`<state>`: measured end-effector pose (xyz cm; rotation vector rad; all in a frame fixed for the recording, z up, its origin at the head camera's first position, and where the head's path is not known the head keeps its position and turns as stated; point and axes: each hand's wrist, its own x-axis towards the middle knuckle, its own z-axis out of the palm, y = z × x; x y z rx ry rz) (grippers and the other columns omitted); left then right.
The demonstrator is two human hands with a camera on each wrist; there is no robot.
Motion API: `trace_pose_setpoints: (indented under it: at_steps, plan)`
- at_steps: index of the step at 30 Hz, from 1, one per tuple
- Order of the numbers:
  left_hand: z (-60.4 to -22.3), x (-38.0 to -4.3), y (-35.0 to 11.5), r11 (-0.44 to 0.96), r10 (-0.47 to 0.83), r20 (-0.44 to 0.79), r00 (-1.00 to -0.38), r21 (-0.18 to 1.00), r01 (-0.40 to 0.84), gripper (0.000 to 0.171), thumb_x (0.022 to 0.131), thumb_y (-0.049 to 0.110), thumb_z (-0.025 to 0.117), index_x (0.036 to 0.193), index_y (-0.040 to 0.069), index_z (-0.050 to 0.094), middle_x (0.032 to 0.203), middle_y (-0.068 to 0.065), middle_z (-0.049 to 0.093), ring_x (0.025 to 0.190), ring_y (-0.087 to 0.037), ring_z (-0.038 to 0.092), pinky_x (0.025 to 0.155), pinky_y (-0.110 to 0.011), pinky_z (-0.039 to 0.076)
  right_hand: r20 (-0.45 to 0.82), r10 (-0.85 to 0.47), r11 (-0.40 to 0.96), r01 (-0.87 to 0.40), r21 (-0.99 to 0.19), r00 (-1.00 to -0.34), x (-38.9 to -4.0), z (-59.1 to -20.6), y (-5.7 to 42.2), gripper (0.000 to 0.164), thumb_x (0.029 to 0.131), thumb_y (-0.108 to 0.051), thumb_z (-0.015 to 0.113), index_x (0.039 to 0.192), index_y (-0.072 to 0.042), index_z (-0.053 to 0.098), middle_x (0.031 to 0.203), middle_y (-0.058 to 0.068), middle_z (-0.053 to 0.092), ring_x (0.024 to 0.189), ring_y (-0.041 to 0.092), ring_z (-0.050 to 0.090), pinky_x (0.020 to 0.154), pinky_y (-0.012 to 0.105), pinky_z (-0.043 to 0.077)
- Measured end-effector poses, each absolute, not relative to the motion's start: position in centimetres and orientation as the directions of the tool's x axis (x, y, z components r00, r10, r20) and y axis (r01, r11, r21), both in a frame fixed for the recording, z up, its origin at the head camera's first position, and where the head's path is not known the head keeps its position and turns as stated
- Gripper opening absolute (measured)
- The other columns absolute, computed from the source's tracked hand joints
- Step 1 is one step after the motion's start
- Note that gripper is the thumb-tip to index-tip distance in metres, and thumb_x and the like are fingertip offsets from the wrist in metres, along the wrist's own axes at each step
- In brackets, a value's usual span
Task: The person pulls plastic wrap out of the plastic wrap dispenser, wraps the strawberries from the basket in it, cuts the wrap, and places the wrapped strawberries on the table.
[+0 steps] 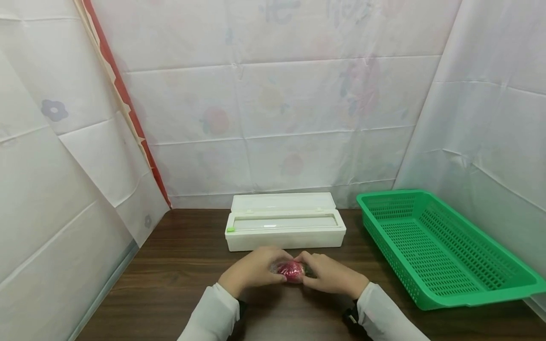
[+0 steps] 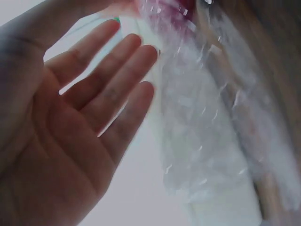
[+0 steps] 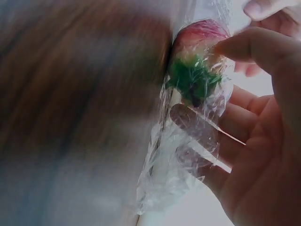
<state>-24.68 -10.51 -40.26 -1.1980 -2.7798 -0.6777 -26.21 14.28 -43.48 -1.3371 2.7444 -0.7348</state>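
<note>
A red strawberry (image 1: 292,271) with a green leafy top (image 3: 193,80) is wrapped in crinkled clear cling film (image 2: 197,117), just above the table in front of me. My left hand (image 1: 256,270) pinches the wrapped strawberry from the left between thumb and index finger, its other fingers extended. From the right, my right hand (image 1: 330,274) pinches it with thumb and forefinger. Loose film trails off both ends, across the fingers in the right wrist view. Behind the hands stands a white cling film dispenser (image 1: 286,240) with its lid raised and a small green slider at the left.
A green plastic basket (image 1: 415,279) with slatted sides stands at the right of the dark wooden table (image 1: 170,284). White printed sheets (image 1: 290,104) hang behind the table and along both sides.
</note>
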Motion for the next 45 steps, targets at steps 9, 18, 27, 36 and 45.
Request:
trace_pose_setpoints:
  at_steps: [9,18,27,36,45]
  plan:
    - [-41.9,-24.8,-10.0,0.664,0.638,0.129,-0.759,0.406,0.628,0.051,0.080,0.010,0.086,0.126,0.016,0.063,0.120,0.004,0.064,0.111,-0.010,0.059,0.096,-0.032,0.050,0.110,-0.733,0.577,-0.700,-0.422,-0.671,-26.3,-43.8,14.4,0.040,0.098,-0.034,0.065,0.133,-0.019,0.053,0.112,-0.006,0.063,0.097,0.006,0.058,0.084,0.031,0.052]
    - [-42.2,-24.6,-10.0,0.679,0.637,0.128,-0.760,0.374,0.632,0.050,0.085,0.006,0.080,0.130,0.017,0.060,0.126,0.002,0.063,0.119,-0.015,0.058,0.100,-0.035,0.049,0.054,-0.733,0.596,-0.679,-0.427,-0.678,-26.2,-43.5,14.3,0.046,0.100,-0.035,0.064,0.139,-0.016,0.051,0.116,-0.002,0.062,0.104,0.009,0.059,0.087,0.033,0.053]
    - [-42.5,-24.8,-10.2,0.675,0.641,0.132,-0.756,0.372,0.637,0.043,0.092,0.014,0.075,0.131,0.019,0.059,0.124,0.000,0.066,0.115,-0.016,0.061,0.097,-0.037,0.050,0.066,-0.732,0.596,-0.684,-0.420,-0.678,-26.1,-43.4,14.4,0.050,0.098,-0.036,0.065,0.141,-0.012,0.054,0.110,-0.004,0.063,0.098,0.008,0.057,0.084,0.032,0.052]
    - [-41.9,-25.0,-10.3,0.651,0.649,0.222,-0.728,0.334,0.682,0.044,0.091,0.017,0.076,0.132,0.019,0.061,0.125,-0.001,0.064,0.116,-0.018,0.059,0.097,-0.041,0.050,0.145,-0.721,0.599,-0.714,-0.362,-0.678,-26.4,-43.3,14.6,0.062,0.089,-0.039,0.077,0.141,-0.015,0.053,0.116,-0.003,0.063,0.103,0.011,0.059,0.089,0.035,0.052]
    - [-40.7,-24.9,-10.3,0.635,0.601,0.363,-0.712,0.324,0.701,0.058,0.084,0.025,0.084,0.136,0.017,0.059,0.129,0.002,0.063,0.120,-0.015,0.057,0.104,-0.043,0.045,0.397,-0.704,0.532,-0.808,-0.253,-0.588,-26.8,-42.1,14.8,0.053,0.087,-0.025,0.079,0.134,-0.012,0.058,0.113,-0.003,0.066,0.099,0.009,0.061,0.084,0.032,0.055]
